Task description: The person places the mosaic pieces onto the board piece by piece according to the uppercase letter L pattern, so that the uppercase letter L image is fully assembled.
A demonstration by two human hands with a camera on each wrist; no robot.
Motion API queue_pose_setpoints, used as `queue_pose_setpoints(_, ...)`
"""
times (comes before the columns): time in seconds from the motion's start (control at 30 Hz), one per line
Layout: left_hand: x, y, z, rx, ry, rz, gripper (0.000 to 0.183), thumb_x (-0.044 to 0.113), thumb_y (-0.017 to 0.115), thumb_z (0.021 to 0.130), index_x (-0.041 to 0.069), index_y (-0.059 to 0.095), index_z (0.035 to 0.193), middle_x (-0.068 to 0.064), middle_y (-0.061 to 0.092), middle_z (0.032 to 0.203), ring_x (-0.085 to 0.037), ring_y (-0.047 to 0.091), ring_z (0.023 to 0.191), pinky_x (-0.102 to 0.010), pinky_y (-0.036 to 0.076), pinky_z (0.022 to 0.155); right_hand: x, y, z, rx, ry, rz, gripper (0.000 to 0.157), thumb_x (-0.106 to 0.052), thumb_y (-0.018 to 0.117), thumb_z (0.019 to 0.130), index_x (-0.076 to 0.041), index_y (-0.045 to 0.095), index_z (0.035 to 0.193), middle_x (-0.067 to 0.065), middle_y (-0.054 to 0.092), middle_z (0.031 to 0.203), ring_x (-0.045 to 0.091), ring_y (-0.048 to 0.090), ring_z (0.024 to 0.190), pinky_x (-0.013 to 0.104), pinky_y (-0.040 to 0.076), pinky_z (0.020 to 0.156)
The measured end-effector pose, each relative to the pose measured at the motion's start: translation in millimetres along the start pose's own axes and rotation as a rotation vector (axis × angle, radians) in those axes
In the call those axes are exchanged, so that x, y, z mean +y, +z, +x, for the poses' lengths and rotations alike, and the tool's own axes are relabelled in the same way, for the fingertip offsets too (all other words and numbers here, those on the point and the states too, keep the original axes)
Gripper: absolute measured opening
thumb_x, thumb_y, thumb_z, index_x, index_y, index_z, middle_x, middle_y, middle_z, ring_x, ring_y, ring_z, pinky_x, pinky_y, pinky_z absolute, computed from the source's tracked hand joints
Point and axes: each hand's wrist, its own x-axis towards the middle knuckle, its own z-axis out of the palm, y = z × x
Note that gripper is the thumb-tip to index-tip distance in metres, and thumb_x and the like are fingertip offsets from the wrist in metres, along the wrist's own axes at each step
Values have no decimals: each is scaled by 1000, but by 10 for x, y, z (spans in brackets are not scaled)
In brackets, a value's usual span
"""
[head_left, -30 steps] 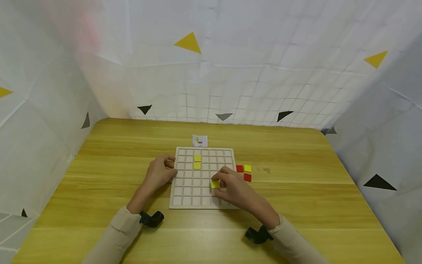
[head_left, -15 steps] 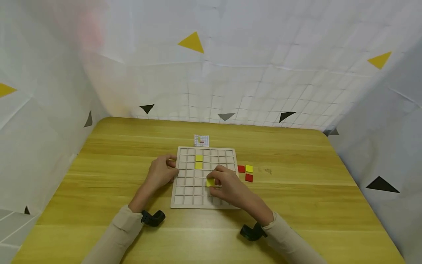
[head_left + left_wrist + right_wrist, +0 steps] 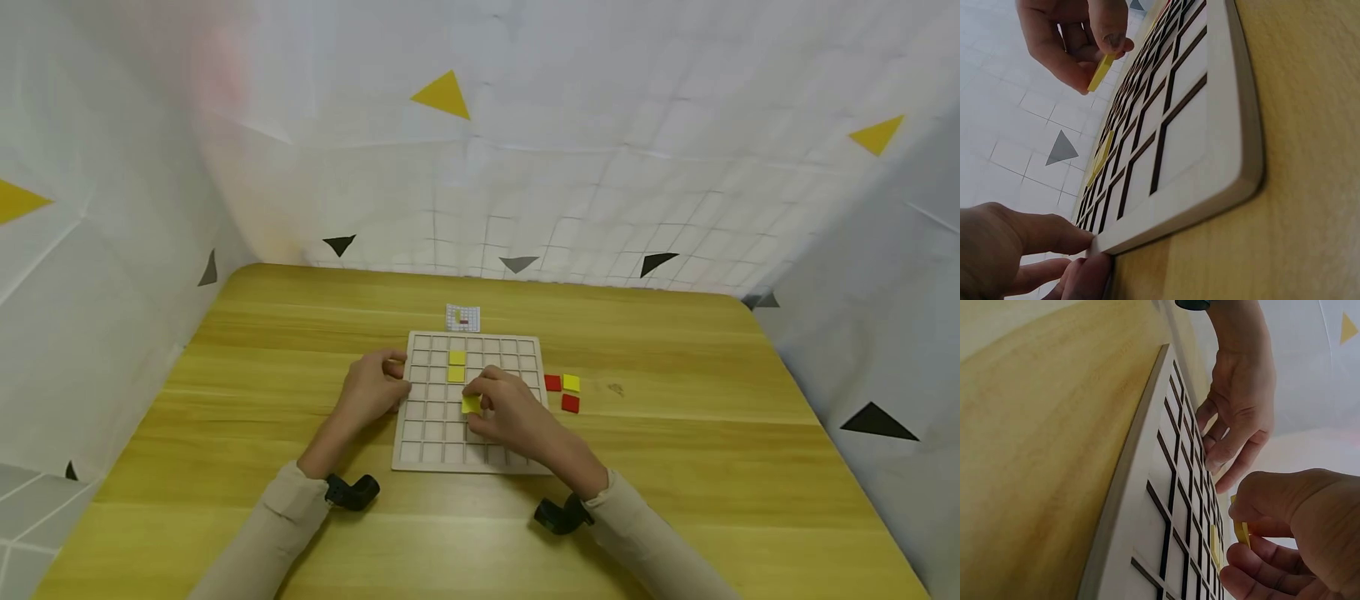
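A pale wooden grid board (image 3: pixel 432 452) lies on the table, two yellow tiles (image 3: pixel 457 366) in its cells near the upper left. At the board's left edge, my left hand (image 3: pixel 369 390) holds the rim with thumb and fingers, seen close in the left wrist view. Over the middle of the board, my right hand (image 3: pixel 517 418) pinches a yellow square tile (image 3: pixel 470 404) between thumb and fingers. In the left wrist view that pinched tile (image 3: pixel 1102 72) is tilted and raised above the cells. My right hand hides part of the grid's right side.
Right of the board lie two red tiles (image 3: pixel 570 403) and a yellow tile (image 3: pixel 572 383). Beyond the board's far edge is a small printed grid card (image 3: pixel 462 317). White sheeting (image 3: pixel 375 192) with coloured triangles stands around the wooden table (image 3: pixel 675 367).
My right hand has moved left and slightly away from me across the board, carrying the yellow tile. My left hand stays at the board's left edge. The view has shifted a little.
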Motion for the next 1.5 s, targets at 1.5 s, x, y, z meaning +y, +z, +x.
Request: queue_pose_setpoints(1.5, 13, 13, 1, 9, -34, 6, 49, 3, 71, 82, 3, 62, 131, -16, 64, 105, -19, 64, 64, -30, 56, 53, 28, 146, 367, -127, 112, -93, 22, -5, 75, 86, -2, 76, 107, 5, 63, 95, 13, 56, 80, 21, 49, 66)
